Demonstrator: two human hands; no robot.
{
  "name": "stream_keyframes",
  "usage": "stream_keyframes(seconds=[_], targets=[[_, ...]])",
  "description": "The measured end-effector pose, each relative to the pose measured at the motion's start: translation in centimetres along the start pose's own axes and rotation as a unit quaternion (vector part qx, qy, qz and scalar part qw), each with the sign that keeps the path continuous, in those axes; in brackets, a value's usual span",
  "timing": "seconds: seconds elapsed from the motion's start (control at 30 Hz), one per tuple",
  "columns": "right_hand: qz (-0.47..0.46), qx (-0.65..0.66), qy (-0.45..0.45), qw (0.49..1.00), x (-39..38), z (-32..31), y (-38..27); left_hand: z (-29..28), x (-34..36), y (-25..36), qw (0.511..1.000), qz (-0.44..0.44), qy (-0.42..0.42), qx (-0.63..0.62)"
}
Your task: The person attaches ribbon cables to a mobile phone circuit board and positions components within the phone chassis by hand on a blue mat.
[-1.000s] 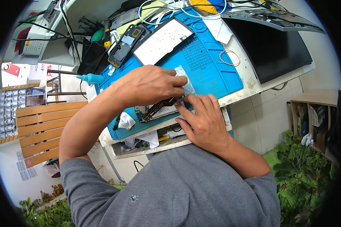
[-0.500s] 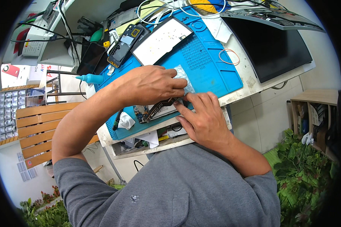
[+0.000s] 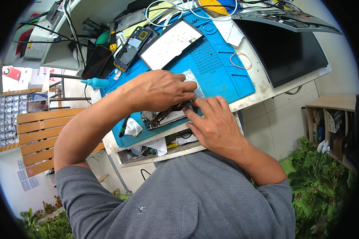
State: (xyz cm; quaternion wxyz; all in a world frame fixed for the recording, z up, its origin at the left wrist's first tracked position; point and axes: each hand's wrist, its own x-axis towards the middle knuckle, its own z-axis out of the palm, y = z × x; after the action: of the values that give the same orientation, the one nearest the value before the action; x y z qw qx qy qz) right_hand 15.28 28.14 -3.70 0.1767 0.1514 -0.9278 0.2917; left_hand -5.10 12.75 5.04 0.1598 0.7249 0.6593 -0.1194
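On the blue work mat (image 3: 227,77) an opened phone (image 3: 169,118) lies at the near edge, its circuit board and pale battery partly showing. A dark, narrow part (image 3: 162,115) slants across it, its far end under my fingers. My left hand (image 3: 163,91) reaches over the phone with fingers curled and closed; what they pinch is hidden beneath them. My right hand (image 3: 213,119) grips the phone's right end, forefinger on top and thumb by the near edge. A crumpled clear plastic bag (image 3: 192,77) lies just beyond the fingers. Left of the phone is a crumpled white tissue (image 3: 133,127).
A white-topped panel (image 3: 169,44) and a dark phone frame (image 3: 133,47) lie farther back. A blue squeeze bottle (image 3: 96,83) is left of my forearm. At right rests a large dark screen (image 3: 281,51). An open drawer (image 3: 163,156) with clutter sits under the table edge.
The dark part over the phone has tilted slightly, and more of the board shows. Both hands keep nearly the same place.
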Motion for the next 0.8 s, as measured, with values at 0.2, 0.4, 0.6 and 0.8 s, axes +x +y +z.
stream_keyframes(seconds=[0.2, 0.4, 0.6, 0.8], targets=[[-0.003, 0.004, -0.004, 1.0, 0.0, -0.1, -0.1, 0.5, -0.4, 0.1, 1.0, -0.012, 0.009, -0.008], [-0.003, -0.001, -0.011, 1.0, 0.0, -0.1, 0.0, 0.7, -0.5, 0.2, 0.999, -0.032, 0.012, -0.028], [-0.006, -0.001, -0.023, 1.0, 0.1, -0.2, -0.1, 0.8, -0.7, 0.4, 0.997, -0.055, 0.023, -0.052], [-0.004, 0.003, -0.032, 0.999, 0.2, -0.3, -0.1, 1.3, -0.7, 0.4, 0.992, -0.086, 0.039, -0.086]])
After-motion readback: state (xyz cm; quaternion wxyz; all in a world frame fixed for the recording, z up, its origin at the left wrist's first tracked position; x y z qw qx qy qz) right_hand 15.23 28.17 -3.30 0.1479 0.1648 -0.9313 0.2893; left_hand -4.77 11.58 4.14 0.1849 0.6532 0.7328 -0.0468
